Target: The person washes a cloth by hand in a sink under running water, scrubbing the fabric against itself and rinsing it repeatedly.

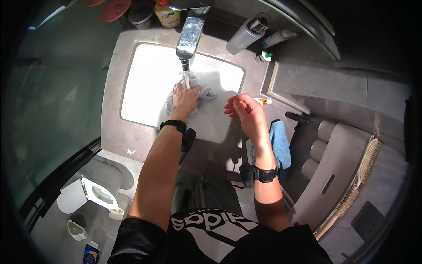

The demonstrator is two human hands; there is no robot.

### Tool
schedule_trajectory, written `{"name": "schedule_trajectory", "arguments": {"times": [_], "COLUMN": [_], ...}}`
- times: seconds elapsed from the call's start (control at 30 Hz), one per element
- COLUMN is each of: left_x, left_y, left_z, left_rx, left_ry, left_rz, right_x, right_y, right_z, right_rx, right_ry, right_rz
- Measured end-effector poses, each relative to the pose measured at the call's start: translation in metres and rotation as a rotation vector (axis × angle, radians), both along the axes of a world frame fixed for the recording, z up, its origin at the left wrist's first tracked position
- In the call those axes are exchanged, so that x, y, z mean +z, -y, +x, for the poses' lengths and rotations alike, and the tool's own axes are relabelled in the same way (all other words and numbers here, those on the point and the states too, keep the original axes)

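Observation:
Water runs from the chrome faucet [190, 39] onto a pale grey-blue wet cloth [207, 93] in the white sink basin [145, 82]. My left hand [185, 99] presses on the cloth with its fingers spread, close beside the stream. Over the basin's right rim, my right hand [245, 110] is raised with its fingers loosely curled and nothing visible in them. A tube with an orange and white print [262, 101] lies just beyond that hand on the counter. Both wrists wear black straps with small devices.
Behind the basin stand a yellow bottle [168, 15], a lidded grey tub [141, 16] and a silver-capped bottle [245, 34]. To the right are a blue cloth [280, 143], a grey stool [333, 175] and bristle brushes [368, 158]. A toilet [100, 194] is at lower left.

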State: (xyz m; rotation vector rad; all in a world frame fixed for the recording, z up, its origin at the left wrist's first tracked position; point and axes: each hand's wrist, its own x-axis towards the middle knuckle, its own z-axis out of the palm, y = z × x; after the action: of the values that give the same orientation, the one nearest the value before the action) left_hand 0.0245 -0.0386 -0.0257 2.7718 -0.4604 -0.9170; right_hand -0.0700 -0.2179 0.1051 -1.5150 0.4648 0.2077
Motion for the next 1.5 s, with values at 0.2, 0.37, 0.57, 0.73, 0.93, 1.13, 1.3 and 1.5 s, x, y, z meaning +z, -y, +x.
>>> {"name": "schedule_trajectory", "arguments": {"times": [0.2, 0.37, 0.57, 0.73, 0.93, 1.13, 1.3, 1.5], "left_x": [-0.023, 0.014, 0.035, 0.044, 0.077, 0.034, 0.067, 0.094], "left_y": [-0.001, 0.002, -0.044, -0.077, -0.086, -0.117, -0.141, -0.164], "left_z": [0.014, 0.023, 0.028, 0.020, 0.029, 0.003, -0.009, -0.034], "left_rx": [0.181, 0.155, 0.600, 0.694, 0.607, 0.481, 0.693, 0.799], "left_ry": [0.023, -0.168, -0.578, -0.591, -0.519, 0.264, -0.025, -0.124], "left_rz": [-0.127, -0.011, -0.448, -0.661, -0.217, -0.214, -0.387, -0.639], "right_x": [-0.005, -0.014, -0.068, -0.085, -0.059, -0.129, -0.175, -0.161], "right_y": [-0.002, 0.006, -0.025, -0.059, -0.065, -0.127, -0.122, -0.091], "right_z": [-0.007, -0.003, 0.016, 0.049, 0.057, 0.087, 0.101, 0.099], "right_rx": [0.010, 0.025, 0.347, 0.446, 0.673, 1.140, 0.964, 0.947], "right_ry": [0.037, -0.051, 0.271, -0.018, -0.147, -0.229, 0.077, -0.251], "right_rz": [-0.035, -0.057, -0.742, -0.424, -1.000, -1.219, -1.272, -1.040]}}
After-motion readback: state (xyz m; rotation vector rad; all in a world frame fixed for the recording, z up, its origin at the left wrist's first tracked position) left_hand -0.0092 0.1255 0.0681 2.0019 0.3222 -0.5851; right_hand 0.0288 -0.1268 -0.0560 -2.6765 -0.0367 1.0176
